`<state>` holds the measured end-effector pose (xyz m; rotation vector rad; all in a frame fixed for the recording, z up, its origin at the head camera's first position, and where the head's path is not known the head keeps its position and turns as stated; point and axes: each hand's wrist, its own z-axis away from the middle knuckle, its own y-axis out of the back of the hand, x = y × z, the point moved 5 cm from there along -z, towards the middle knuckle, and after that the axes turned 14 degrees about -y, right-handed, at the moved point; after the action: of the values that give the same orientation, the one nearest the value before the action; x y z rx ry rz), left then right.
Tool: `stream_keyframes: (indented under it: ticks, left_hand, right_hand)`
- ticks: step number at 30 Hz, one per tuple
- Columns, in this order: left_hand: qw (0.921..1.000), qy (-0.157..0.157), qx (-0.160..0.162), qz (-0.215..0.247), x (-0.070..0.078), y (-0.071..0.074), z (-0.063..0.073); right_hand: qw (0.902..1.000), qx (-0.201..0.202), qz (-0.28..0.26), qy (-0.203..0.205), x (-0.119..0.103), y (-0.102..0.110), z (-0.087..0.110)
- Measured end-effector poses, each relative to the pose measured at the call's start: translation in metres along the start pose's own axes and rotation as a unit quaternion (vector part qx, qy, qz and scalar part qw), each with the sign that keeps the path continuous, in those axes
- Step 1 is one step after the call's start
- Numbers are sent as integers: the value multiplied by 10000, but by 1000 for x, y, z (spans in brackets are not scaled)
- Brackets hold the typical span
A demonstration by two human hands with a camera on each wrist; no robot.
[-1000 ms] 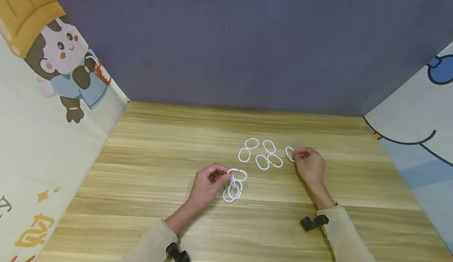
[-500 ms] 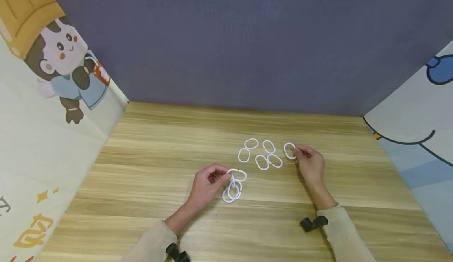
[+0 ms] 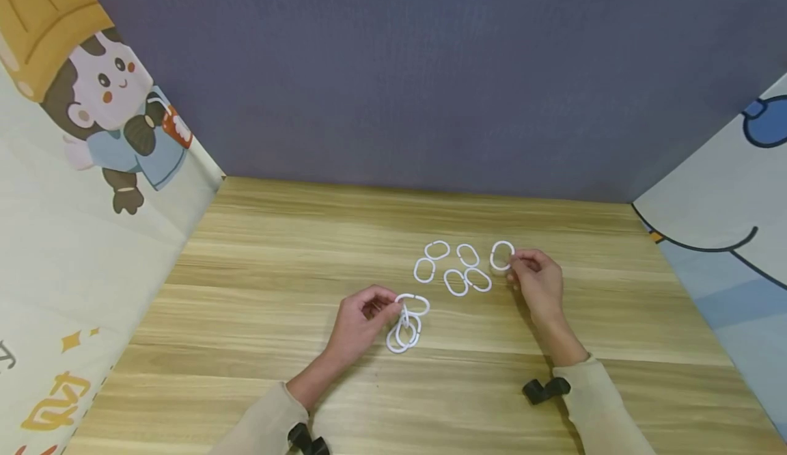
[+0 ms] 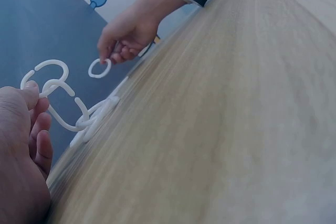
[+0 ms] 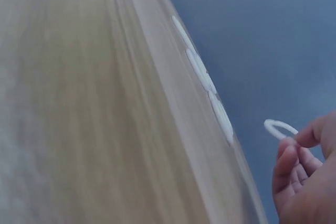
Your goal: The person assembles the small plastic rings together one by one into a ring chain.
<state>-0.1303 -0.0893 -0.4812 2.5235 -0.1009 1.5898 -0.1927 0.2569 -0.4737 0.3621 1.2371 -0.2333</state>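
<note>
Between thumb and fingertips, my left hand [image 3: 363, 318] pinches the top link of a short chain of white plastic links [image 3: 418, 296]. The chain hangs toward the table, and its lower links look bunched at the wood in the left wrist view. Farther right, my right hand [image 3: 541, 287] pinches one separate white oval link [image 3: 502, 242] by its edge. That link is held up off the table, apart from the chain. Its small gap shows in the head view. My fingers hide part of both held links.
Several loose white links [image 3: 437, 241] lie flat between and beyond my hands, some touching each other. The wood-grain table [image 3: 295, 236] ends at a dark blue-grey back panel [image 3: 393, 86]. Printed side panels [image 3: 147, 250] stand left and right.
The right hand has lifted its link slightly and turned it, so its oval faces the head camera more fully. The left hand and chain stay in place.
</note>
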Motion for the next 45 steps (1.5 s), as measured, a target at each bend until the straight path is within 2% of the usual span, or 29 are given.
stream_keyframes:
  ticks: [6,12,17,30,35,45]
  left_hand:
    - [10000,-82,15,51,0,0,0]
    - [9999,-93,-6,44,0,-1,0]
    - [9999,-82,5,58,1,0,0]
    - [10000,7,17,59,1,0,1]
    - [10000,68,-35,41,2,2,3]
    - [9999,59,-151,49,4,6,8]
  right_hand:
    - [9987,-360,-299,198,-10,-7,8]
    - [9972,-489,13,560,-15,-10,14]
    - [9953,-661,102,695,-20,-14,21]
    - [9907,-1154,317,642,-30,-32,44]
    - [9906,-1190,135,665,-30,-38,59]
    - [9877,-1397,167,678,-29,-54,89]
